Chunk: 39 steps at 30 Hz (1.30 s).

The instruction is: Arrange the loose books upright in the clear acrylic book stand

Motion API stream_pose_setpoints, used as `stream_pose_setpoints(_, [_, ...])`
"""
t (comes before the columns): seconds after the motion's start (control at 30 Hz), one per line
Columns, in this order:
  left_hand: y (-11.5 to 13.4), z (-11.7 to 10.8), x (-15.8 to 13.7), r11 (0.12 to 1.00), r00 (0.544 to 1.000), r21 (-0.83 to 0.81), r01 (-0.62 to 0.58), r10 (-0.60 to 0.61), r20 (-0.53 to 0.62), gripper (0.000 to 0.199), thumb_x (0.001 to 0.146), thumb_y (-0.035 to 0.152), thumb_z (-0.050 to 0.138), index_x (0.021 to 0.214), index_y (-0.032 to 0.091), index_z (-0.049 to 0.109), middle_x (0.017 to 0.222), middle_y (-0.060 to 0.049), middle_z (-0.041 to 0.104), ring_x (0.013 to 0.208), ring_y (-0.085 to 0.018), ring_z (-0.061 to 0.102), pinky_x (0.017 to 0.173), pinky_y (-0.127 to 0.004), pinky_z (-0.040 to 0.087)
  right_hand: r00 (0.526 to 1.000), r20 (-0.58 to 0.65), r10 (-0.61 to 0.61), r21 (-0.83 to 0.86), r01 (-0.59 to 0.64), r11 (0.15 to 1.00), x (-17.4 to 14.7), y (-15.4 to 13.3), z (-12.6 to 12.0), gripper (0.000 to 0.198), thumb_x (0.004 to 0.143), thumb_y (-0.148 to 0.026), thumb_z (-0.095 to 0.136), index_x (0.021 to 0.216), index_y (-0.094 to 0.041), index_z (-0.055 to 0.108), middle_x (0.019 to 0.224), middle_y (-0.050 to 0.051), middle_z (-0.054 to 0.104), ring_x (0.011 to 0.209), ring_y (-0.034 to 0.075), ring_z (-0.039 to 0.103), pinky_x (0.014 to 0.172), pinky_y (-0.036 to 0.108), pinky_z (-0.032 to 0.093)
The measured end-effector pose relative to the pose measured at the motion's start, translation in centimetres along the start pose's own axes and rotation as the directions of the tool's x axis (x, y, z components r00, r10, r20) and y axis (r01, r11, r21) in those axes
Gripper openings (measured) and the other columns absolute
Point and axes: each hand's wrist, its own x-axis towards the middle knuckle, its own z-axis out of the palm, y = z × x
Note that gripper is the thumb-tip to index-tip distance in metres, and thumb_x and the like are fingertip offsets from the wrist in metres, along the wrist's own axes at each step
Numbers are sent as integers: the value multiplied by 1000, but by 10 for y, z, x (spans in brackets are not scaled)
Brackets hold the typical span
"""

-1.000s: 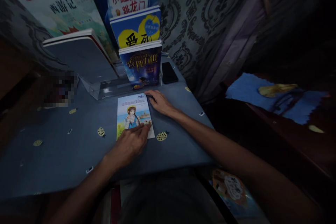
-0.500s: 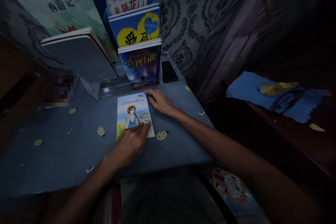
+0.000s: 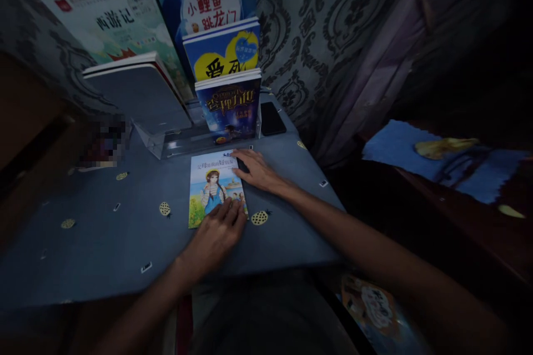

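Observation:
A picture book [image 3: 216, 180] with a girl in a yellow hat on its cover lies closed and flat on the cloth-covered table. The fingers of my left hand [image 3: 222, 224], slightly bent, rest on its lower right part and cover that corner. At the upper right edge of the cover lies my right hand [image 3: 258, 172], fingers stretched out and fingertips touching the book. Neither hand grips anything that I can make out.
Behind the book, a clear stand [image 3: 183, 148] holds upright books, among them a dark blue one [image 3: 233, 108]. A black phone [image 3: 272, 118] lies to its right. Blue cloth [image 3: 383, 144] lies on a surface further right. Another book [image 3: 370, 305] is below the table edge.
My left hand has slid right along the book's lower part, its fingers more bent, uncovering the lower left corner. My right fingertips reach slightly further onto the cover. The view has shifted a little.

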Motion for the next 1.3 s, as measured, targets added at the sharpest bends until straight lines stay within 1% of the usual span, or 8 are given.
stream_pose_setpoints(0.27, [1,6,-4,999,999,39,7,-5,-42,45,94,5,47,139,7,53,140,-20,62,134,-30,58,105,-41,53,992,96,-84,-69,91,993,-47,-19,-9,56,96,-44,61,146,-21,52,155,15,49,147,31,41,118,58,34])
stream_pose_setpoints(0.4, [-1,5,-2,999,990,-41,1,-6,-141,35,96,10,50,129,8,59,133,-18,68,130,-29,61,102,-41,57,988,114,-100,-87,110,990,-68,-30,-14,52,98,-43,58,144,-20,53,154,16,51,148,30,40,118,57,36])
stream_pose_setpoints(0.57, [-11,6,-4,976,951,-177,124,-168,-261,24,101,18,46,113,15,66,118,-12,75,118,-23,69,99,-38,59,990,105,-97,-88,107,990,-79,-40,-15,47,98,-40,59,141,-23,58,147,16,58,144,31,46,116,59,37])
stream_pose_setpoints(0.67, [-21,9,-11,933,907,-133,336,-358,-221,25,101,23,48,117,14,66,126,-15,72,123,-30,66,99,-46,58,992,70,-103,-75,108,991,-82,-49,-15,40,98,-35,58,135,-22,62,138,15,65,138,30,53,114,58,40])
stream_pose_setpoints(0.77, [-33,9,-18,884,876,-132,448,-463,-134,30,101,26,50,125,12,62,133,-18,68,129,-33,62,98,-48,58,992,34,-118,-71,121,990,-90,-63,-13,34,97,-28,58,129,-18,66,128,16,70,131,30,58,111,55,45])
stream_pose_setpoints(0.97, [-58,-11,-14,873,886,-162,460,-462,23,27,102,30,48,121,17,63,121,-13,72,115,-29,69,100,-46,54,972,134,-193,-43,200,979,-104,-110,4,39,94,-27,62,132,-19,63,134,14,68,133,28,56,113,48,43])
stream_pose_setpoints(1.1, [-67,-24,3,881,895,-157,446,-437,90,37,101,34,51,133,17,54,126,-14,69,110,-27,70,86,-36,57,905,264,-334,-30,354,935,-89,-136,24,39,92,-34,64,125,-12,66,136,15,66,135,32,51,117,50,37])
stream_pose_setpoints(1.3, [-57,-31,28,932,925,-81,353,-334,179,24,97,35,60,109,14,61,117,-14,66,111,-29,66,89,-38,55,827,394,-400,14,430,903,-68,-141,32,42,94,-32,62,133,-14,60,137,14,65,130,28,56,112,46,42])
